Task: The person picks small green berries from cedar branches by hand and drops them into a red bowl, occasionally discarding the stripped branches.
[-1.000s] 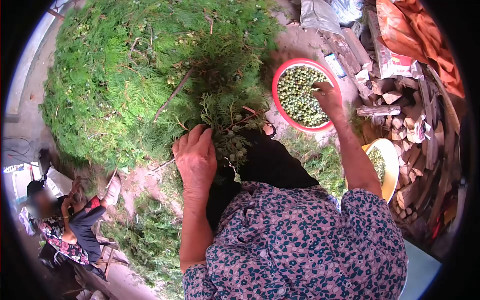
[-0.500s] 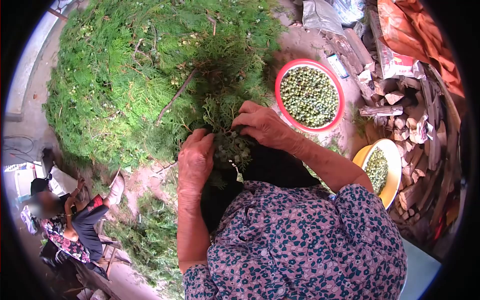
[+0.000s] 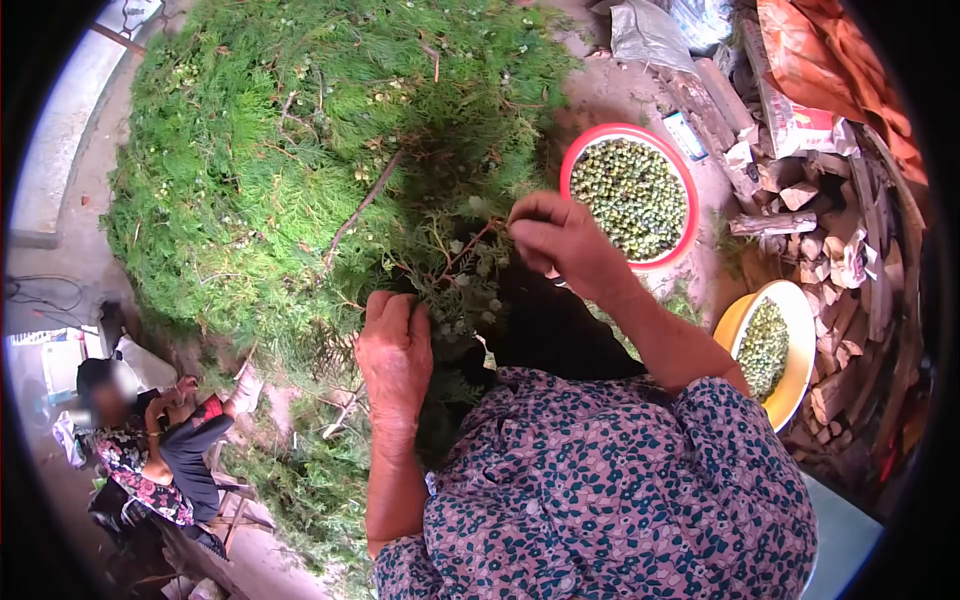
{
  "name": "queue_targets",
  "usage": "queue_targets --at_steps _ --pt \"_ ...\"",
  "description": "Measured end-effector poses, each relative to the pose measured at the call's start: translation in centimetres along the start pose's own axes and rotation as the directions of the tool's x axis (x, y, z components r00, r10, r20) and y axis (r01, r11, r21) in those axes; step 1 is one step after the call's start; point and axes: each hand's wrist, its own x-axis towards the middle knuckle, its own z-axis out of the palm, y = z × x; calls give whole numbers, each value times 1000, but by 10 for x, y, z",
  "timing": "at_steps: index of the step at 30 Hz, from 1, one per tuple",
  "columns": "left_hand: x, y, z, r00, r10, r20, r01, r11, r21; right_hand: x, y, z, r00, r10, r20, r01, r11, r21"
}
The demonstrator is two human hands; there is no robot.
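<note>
A leafy conifer sprig [image 3: 462, 262] with small blue-green cones lies over my dark-covered lap, its reddish stem slanting up to the right. My left hand [image 3: 394, 345] is closed at the sprig's lower left, fingers curled down into the greenery. My right hand [image 3: 565, 240] hovers beside the stem's upper right end with bent, closed fingers. What those fingertips hold, if anything, is hidden. Just beyond that hand stands a red-rimmed basin [image 3: 690, 215] filled with small green cones. Ahead spreads a big heap of cut conifer branches [image 3: 250, 170].
A yellow basin [image 3: 797, 345], partly filled with green cones, stands at my right. Split firewood [image 3: 790, 222] is stacked along the right side, under an orange tarp [image 3: 840, 60]. At lower left another person [image 3: 150, 440] sits beside more cut greenery [image 3: 300, 480].
My right hand has moved right and slightly up, away from my left hand. More of the sprig and its stem now shows between them. The view has shifted slightly.
</note>
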Motion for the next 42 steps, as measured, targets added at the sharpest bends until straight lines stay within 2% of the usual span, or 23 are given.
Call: queue_targets --at_steps 1,2,3,4,9,15,17,18,19,21,23,25,26,27,29,31,33,34,36,37,39,40,42 --pt "0 2 -1 999 -10 -34 9 1000 -8 -2 6 6 1000 -3 2 3 1000 1" --pt "0 4 -1 999 -9 -35 8 1000 -5 -2 14 14 976 -218 22 216 938 -270" --pt "0 5 -2 998 -3 -57 3 1000 0 -3 20 23 907 -409 98 399 762 -510" --pt "0 8 -3 997 3 -79 -3 1000 3 -6 20 30 884 -456 104 414 658 -629" --pt "-6 21 1 996 -50 -69 46 998 -52 0 28 45 784 -601 155 523 505 -686" --pt "-13 22 0 991 -128 -29 123 985 -122 2 24 43 812 -579 78 526 666 -529" --pt "-13 21 -1 991 -127 -49 120 986 -117 -1 10 38 951 -303 -60 246 860 -447" --pt "-14 20 -2 985 -148 -84 135 980 -148 0 3 37 969 -230 -86 205 951 -230" --pt "-16 18 -3 979 -169 -117 147 973 -179 0 -4 35 968 -235 -84 210 950 -231" --pt "-18 13 -4 983 -114 -145 88 981 -175 1 -15 33 987 -162 18 156 967 203" --pt "-20 11 -4 977 17 -213 -30 998 -60 4 -20 33 985 -166 55 153 969 194" --pt "-23 13 -4 976 24 -218 -29 999 -18 1 -34 38 996 -71 48 83 945 -316" --pt "-25 14 -4 975 31 -222 -26 999 23 10 -21 37 924 -353 145 376 773 -512" --pt "-25 15 -3 975 33 -220 -29 999 22 12 -16 38 924 -354 143 375 773 -512" --pt "-25 16 -3 969 88 -231 -67 993 98 13 -10 40 800 -477 364 535 293 -792" --pt "-27 16 -2 971 85 -224 -66 993 94 12 -8 40 813 -479 331 529 369 -764" --pt "-27 15 -1 972 82 -218 -64 994 91 11 -10 41 872 -417 257 480 620 -620" --pt "-27 15 1 967 98 -235 -78 993 93 10 -7 42 872 -417 255 478 621 -620" --pt "-26 18 2 961 117 -250 -96 991 94 8 0 46 870 -493 26 457 785 -418" --pt "-24 23 2 964 91 -249 -77 995 68 4 -1 47 869 -495 22 458 784 -419" --pt "-21 28 1 967 69 -246 -62 997 38 -4 -5 46 992 -49 -115 44 998 -41" --pt "-21 29 0 975 42 -218 -39 999 20 -4 -5 41 991 -50 -121 45 998 -40" --pt "-23 27 2 983 20 -182 -21 1000 -1 -4 -5 24 990 -20 -142 69 934 351"
